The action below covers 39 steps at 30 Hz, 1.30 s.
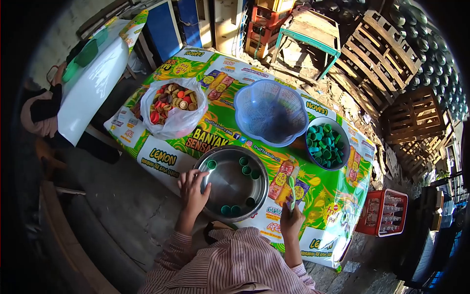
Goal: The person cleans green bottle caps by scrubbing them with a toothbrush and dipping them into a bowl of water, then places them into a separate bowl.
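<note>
A round metal basin (232, 183) sits near the table's front edge, with several green bottle caps (246, 170) lying apart inside it. Over the basin's left rim, my left hand (194, 190) has its fingers spread and nothing visible in them; a single green cap lies just beyond its fingertips. My right hand (292, 219), to the right of the basin, is closed around a slim light-green tool (292, 184) that points away from me. Its exact kind is too small to make out.
Behind the basin are a white plastic bag (169, 128) of mixed caps, a blue plastic basket (270, 112) and a bowl (312, 159) full of green caps. A red crate (363, 223) stands right of the table. Another person (41, 112) sits at the left.
</note>
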{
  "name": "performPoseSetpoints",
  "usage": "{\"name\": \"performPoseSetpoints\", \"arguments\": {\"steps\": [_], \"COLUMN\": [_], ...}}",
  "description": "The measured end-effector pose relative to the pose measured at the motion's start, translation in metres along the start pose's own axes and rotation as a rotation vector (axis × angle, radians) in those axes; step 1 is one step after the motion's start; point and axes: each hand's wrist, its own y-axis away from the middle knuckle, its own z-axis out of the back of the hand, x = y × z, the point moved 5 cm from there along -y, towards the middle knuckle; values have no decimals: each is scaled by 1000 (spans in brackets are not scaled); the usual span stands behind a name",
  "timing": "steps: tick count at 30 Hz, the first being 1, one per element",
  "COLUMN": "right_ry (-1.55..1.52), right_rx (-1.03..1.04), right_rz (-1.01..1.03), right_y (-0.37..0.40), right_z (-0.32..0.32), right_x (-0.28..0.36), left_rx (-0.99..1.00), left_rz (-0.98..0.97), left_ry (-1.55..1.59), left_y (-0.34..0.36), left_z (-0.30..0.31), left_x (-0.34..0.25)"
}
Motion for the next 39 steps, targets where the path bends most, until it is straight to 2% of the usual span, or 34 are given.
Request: {"name": "performPoseSetpoints", "arguments": {"steps": [4,7,11,15,17,18,20,21,26,28,31,34,37,39], "right_ry": [-36,-28,-46,-27,-7,12,7,1,-13,-28,-59,-57,-60,-67], "right_rx": [95,162,124,108,109,109,114,112,97,89,88,103,99,90], "right_rz": [87,148,178,161,171,178,182,186,197,187,178,167,168,172], "right_y": [8,10,11,12,11,11,12,11,14,15,18,21,22,22], "right_z": [-9,-14,-12,-12,-9,-8,-8,-8,-7,-7,-3,0,0,1], "right_x": [34,43,47,40,44,45,45,45,42,42,46,46,45,45], "left_rx": [47,18,42,88,25,24,137,125,252,385,299,396,319,300], "left_rz": [-31,-81,-86,-43,-159,-156,-258,-269,-208,-135,-171,-92,-151,-121], "left_ry": [-221,-254,-229,-162,-140,-140,35,107,219,213,249,260,322,375], "left_y": [-18,-28,-30,-25,-21,-20,-14,-15,-13,-11,-10,-11,-11,-11], "left_z": [-18,-34,-37,-36,-33,-36,-48,-48,-63,-69,-67,-71,-70,-69], "left_x": [0,7,6,2,-9,-9,-14,-17,-13,-11,-13,-13,-13,-11]}}
